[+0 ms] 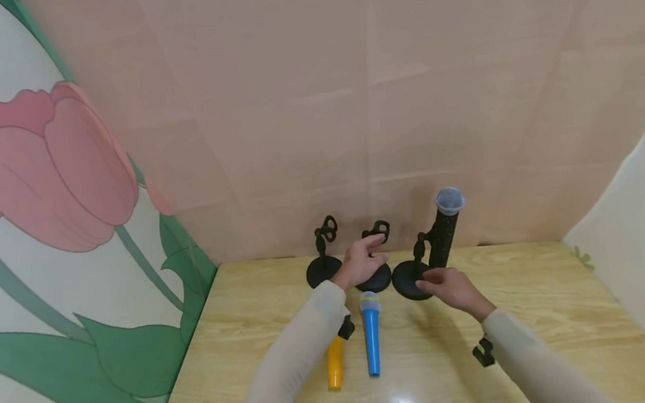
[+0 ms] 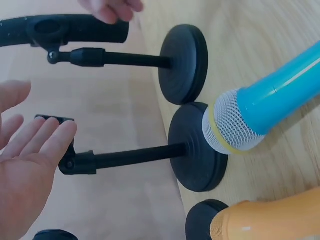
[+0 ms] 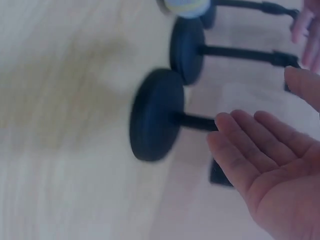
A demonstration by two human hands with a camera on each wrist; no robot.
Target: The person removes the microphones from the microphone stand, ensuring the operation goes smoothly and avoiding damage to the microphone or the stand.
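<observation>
Left hand (image 1: 360, 263), fingers spread and holding nothing, reaches the empty middle stand (image 1: 376, 273); right hand (image 1: 451, 286), also loose and empty, sits at 5 o'clock of the loaded stand (image 1: 415, 278). Risk: a brush could topple its top-heavy black microphone (image 1: 446, 228)

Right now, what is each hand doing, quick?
Left hand: open, fingers straight, beside the middle stand's clip, holding nothing.
Right hand: open, fingers relaxed, by the right stand that carries the black microphone, holding nothing.
</observation>
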